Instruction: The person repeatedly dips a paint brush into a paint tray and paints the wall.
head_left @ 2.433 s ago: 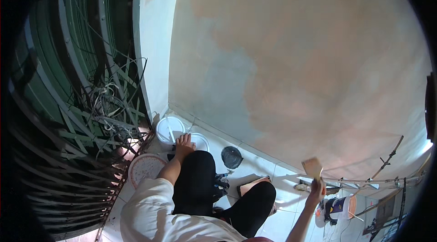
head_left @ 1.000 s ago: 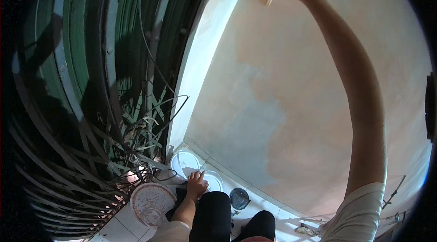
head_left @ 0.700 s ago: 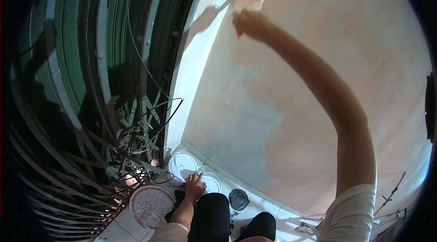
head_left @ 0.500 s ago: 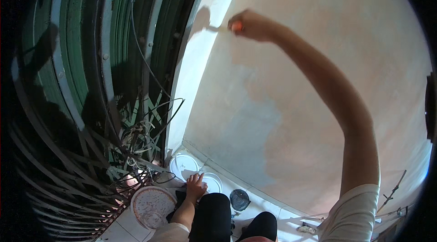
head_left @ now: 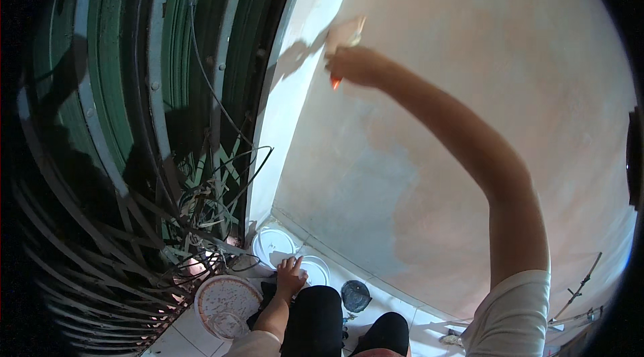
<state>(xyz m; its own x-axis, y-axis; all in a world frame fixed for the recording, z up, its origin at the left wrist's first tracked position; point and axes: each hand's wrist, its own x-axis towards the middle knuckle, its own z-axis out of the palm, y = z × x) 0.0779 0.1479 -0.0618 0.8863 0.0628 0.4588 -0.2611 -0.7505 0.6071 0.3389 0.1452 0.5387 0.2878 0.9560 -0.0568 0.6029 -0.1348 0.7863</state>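
My right hand (head_left: 355, 66) is raised at the left edge of the wall (head_left: 456, 122), closed around a putty knife (head_left: 343, 33). Its orange handle end sticks out below my fist, and the broad, pale blade fans out above, close to the wall's corner. Whether the blade touches the surface I cannot tell. Low down, my left hand (head_left: 291, 278) rests beside my knee, fingers a little apart, at the rim of a white bucket (head_left: 315, 268). Another white bucket (head_left: 274, 247) stands just behind it, in the corner.
A round, speckled bucket (head_left: 227, 298) stands left of my left arm. Past my knees, a dark round container (head_left: 355, 296) sits on the tiled floor. Green folding metal gates (head_left: 111, 115) with tangled cables (head_left: 204, 206) line the left. A thin rod (head_left: 582, 283) leans at the right.
My right hand has moved slightly down and left, turning the putty knife so its blade points upward and shows broadside. My left hand stays at the bucket rim.
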